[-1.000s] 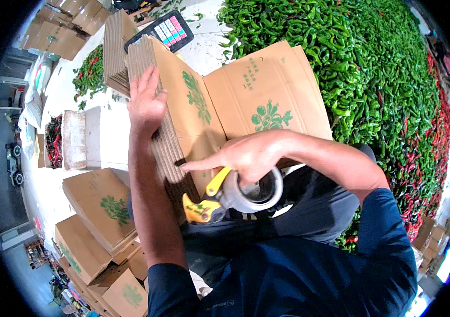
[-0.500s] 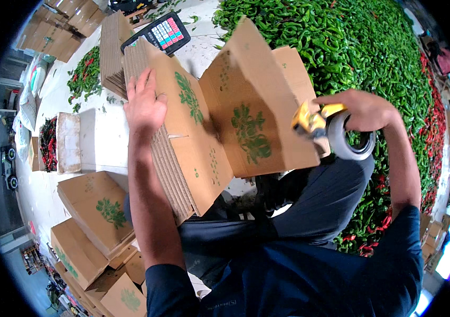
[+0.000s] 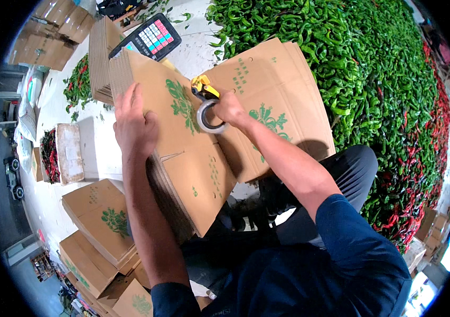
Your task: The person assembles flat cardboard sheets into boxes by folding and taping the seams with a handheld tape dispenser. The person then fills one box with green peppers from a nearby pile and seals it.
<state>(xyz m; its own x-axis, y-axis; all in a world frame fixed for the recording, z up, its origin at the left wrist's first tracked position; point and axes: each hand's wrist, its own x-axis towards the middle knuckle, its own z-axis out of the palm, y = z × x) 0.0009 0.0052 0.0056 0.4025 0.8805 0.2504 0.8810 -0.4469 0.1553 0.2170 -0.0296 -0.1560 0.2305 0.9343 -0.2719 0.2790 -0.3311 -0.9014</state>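
The right hand [image 3: 229, 109], clamped on a yellow-and-black tape dispenser [image 3: 204, 87], is by the long right edge of the slanting brown flattened-carton stack [image 3: 193, 177], the left hand [image 3: 134, 127] lying unclenched along its left.

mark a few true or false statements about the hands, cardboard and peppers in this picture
1. The right hand holds a yellow-and-black tape dispenser with a pale round roll. True.
2. The left hand lies among the peppers. False: it rests at the edge of a stack of flat brown cardboard printed with green plants.
3. A black device with white, pink and blue keys lies beyond that stack. True.
4. The largest heap of green and red peppers lies to the person's left. False: it spreads on the right.
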